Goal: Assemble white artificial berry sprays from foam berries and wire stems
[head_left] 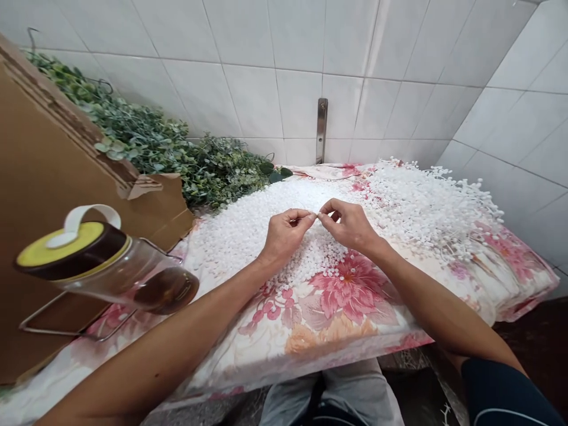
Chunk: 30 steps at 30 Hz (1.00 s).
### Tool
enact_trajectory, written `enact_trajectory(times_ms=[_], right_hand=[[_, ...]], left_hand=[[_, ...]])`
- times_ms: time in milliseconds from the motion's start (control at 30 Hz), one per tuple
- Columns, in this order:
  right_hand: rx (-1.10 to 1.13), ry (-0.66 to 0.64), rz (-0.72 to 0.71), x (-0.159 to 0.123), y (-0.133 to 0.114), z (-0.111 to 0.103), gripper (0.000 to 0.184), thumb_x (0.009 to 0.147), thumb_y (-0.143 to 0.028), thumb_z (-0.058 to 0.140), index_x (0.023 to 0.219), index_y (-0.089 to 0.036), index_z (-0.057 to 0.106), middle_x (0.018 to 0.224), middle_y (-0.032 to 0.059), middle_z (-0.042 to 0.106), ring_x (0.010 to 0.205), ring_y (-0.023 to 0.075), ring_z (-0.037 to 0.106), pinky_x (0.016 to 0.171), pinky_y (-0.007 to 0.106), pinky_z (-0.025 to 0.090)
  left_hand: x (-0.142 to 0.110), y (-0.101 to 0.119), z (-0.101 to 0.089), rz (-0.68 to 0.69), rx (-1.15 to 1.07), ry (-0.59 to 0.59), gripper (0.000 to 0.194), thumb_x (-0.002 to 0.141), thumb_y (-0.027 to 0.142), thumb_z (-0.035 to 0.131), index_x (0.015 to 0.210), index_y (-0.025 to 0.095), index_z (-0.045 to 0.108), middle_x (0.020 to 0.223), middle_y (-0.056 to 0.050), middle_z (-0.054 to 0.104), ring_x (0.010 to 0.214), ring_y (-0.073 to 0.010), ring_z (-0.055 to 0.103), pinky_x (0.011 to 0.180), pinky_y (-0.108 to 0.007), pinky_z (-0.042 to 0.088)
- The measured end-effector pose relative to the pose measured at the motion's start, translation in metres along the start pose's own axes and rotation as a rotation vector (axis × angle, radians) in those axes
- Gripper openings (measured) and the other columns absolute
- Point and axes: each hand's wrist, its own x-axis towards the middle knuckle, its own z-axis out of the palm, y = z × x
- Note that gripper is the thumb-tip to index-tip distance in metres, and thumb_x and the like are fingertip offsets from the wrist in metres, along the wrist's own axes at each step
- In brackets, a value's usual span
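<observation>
So: white tiled wall (266, 77) behind, floral-print cloth (341, 296) over the work surface, cardboard sheet (53, 195) and artificial leaf garland (155, 160) along its far left edge, glass jar (106, 266) of dark liquid at near left. State of the pile: white beads (235, 228) cover the cloth's centre; branching white beaded sprigs (430, 207) are heaped to the right; the near cloth shows bare. Left hand (284, 236) and right hand (348, 225) sit just above the beads, fingertips meeting, both pinching a small white piece (318, 215). Too small to resolve further.
</observation>
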Motion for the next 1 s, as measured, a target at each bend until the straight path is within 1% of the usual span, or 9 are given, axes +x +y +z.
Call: enact_trajectory(times_ms=[133, 300, 400, 500, 600, 667, 767, 833, 1000], right_hand=[[-0.054, 0.001, 0.014, -0.001, -0.004, 0.002, 0.004, 0.087, -0.022, 0.064, 0.085, -0.021, 0.068, 0.083, 0.0012, 0.075, 0.068, 0.015, 0.065, 0.069, 0.028, 0.048], [-0.059, 0.004, 0.043, -0.002, -0.003, 0.002, 0.004, 0.085, -0.022, 0.066, 0.084, -0.02, 0.069, 0.079, 0.001, 0.074, 0.067, 0.0151, 0.065, 0.068, 0.028, 0.048], [0.112, -0.027, 0.082, -0.002, 0.0, 0.002, 0.012, 0.089, -0.029, 0.066, 0.093, -0.019, 0.072, 0.079, 0.0018, 0.072, 0.065, 0.0151, 0.065, 0.061, 0.027, 0.051], [0.334, -0.039, 0.165, -0.001, 0.004, 0.001, 0.026, 0.091, -0.041, 0.067, 0.103, -0.019, 0.073, 0.077, 0.0029, 0.071, 0.058, 0.0151, 0.063, 0.046, 0.026, 0.051], [0.444, 0.058, 0.164, 0.0, 0.007, 0.0, 0.032, 0.092, -0.047, 0.067, 0.104, -0.019, 0.072, 0.093, 0.0068, 0.075, 0.058, 0.0142, 0.062, 0.041, 0.026, 0.052], [0.42, 0.075, 0.171, 0.001, 0.007, -0.002, 0.032, 0.091, -0.047, 0.068, 0.103, -0.018, 0.073, 0.094, 0.0072, 0.075, 0.057, 0.0139, 0.062, 0.04, 0.026, 0.053], [0.299, -0.008, 0.168, -0.001, 0.006, -0.004, 0.034, 0.091, -0.048, 0.069, 0.106, -0.018, 0.076, 0.081, 0.0049, 0.073, 0.052, 0.0138, 0.061, 0.041, 0.027, 0.053], [0.22, -0.045, 0.124, -0.002, 0.006, -0.003, 0.032, 0.09, -0.047, 0.07, 0.104, -0.019, 0.078, 0.08, 0.0048, 0.073, 0.053, 0.0152, 0.063, 0.044, 0.028, 0.054], [0.046, -0.007, 0.029, -0.003, 0.008, -0.001, 0.02, 0.091, -0.038, 0.069, 0.095, -0.021, 0.079, 0.081, 0.0052, 0.075, 0.061, 0.0178, 0.068, 0.052, 0.029, 0.053]], left_hand=[[-0.001, 0.001, 0.001, -0.061, -0.023, -0.002, 0.025, 0.075, 0.041, 0.08, 0.08, 0.017, 0.078, 0.071, -0.004, 0.071, 0.072, -0.0168, 0.062, 0.066, -0.028, 0.046], [-0.002, 0.002, 0.001, -0.062, -0.016, -0.007, 0.023, 0.075, 0.039, 0.079, 0.079, 0.016, 0.079, 0.068, -0.003, 0.07, 0.07, -0.0161, 0.061, 0.066, -0.028, 0.046], [-0.001, -0.001, 0.0, -0.053, -0.007, -0.005, 0.022, 0.077, 0.037, 0.078, 0.08, 0.016, 0.079, 0.074, -0.004, 0.074, 0.071, -0.0157, 0.061, 0.069, -0.028, 0.047], [0.0, -0.004, 0.0, -0.034, -0.002, -0.009, 0.022, 0.079, 0.037, 0.077, 0.081, 0.015, 0.08, 0.081, -0.004, 0.076, 0.073, -0.0156, 0.062, 0.072, -0.029, 0.047], [0.001, -0.006, 0.0, -0.024, 0.015, -0.011, 0.022, 0.08, 0.037, 0.076, 0.081, 0.015, 0.079, 0.081, -0.005, 0.076, 0.075, -0.0164, 0.062, 0.073, -0.029, 0.047], [0.001, -0.006, 0.0, -0.032, 0.021, -0.02, 0.023, 0.08, 0.037, 0.075, 0.082, 0.015, 0.079, 0.081, -0.005, 0.076, 0.074, -0.0161, 0.061, 0.07, -0.029, 0.046], [0.0, -0.006, 0.0, -0.038, 0.018, -0.028, 0.024, 0.08, 0.038, 0.075, 0.082, 0.014, 0.079, 0.078, -0.005, 0.074, 0.07, -0.0149, 0.059, 0.067, -0.029, 0.044], [0.0, -0.006, 0.0, -0.024, 0.012, -0.04, 0.023, 0.08, 0.037, 0.074, 0.081, 0.014, 0.078, 0.077, -0.004, 0.074, 0.07, -0.0148, 0.059, 0.068, -0.028, 0.044], [-0.001, -0.006, 0.0, -0.018, 0.009, -0.042, 0.022, 0.08, 0.036, 0.074, 0.079, 0.014, 0.077, 0.076, -0.004, 0.072, 0.071, -0.015, 0.06, 0.069, -0.028, 0.045]])
